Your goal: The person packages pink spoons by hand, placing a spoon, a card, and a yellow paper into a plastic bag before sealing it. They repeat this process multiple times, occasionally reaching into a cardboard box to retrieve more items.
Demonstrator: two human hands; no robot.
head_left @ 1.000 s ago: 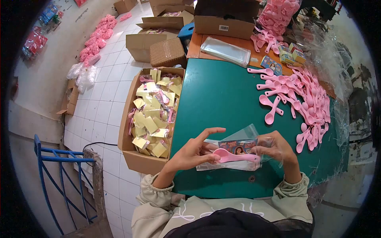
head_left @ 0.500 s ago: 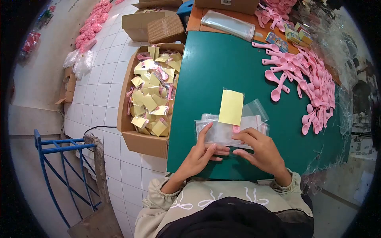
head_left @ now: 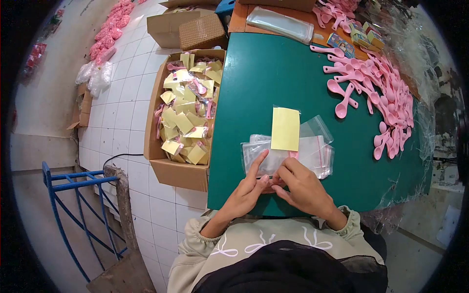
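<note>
A yellow card (head_left: 285,129) in a clear sleeve lies on a pile of clear plastic bags (head_left: 312,149) on the green table, a bit of pink showing at its lower edge. My left hand (head_left: 249,193) is at the near left side of the bags, index finger stretched toward the card and the other fingers apart. My right hand (head_left: 298,188) is just beside it, fingers curled and pointing down at the near edge of the bags, close to the left fingertips. What the right fingertips hold, if anything, is too small to tell.
Pink spoons (head_left: 386,97) are heaped at the table's right side. Left of the table, a cardboard box (head_left: 183,176) holds packed yellow cards and spoons. More clear bags (head_left: 280,25) lie at the back, near small boxes (head_left: 366,36). A blue metal frame (head_left: 80,178) stands at the left.
My right hand has moved left, closer to my left hand, and its fingers have drawn together. The view has shifted slightly.
</note>
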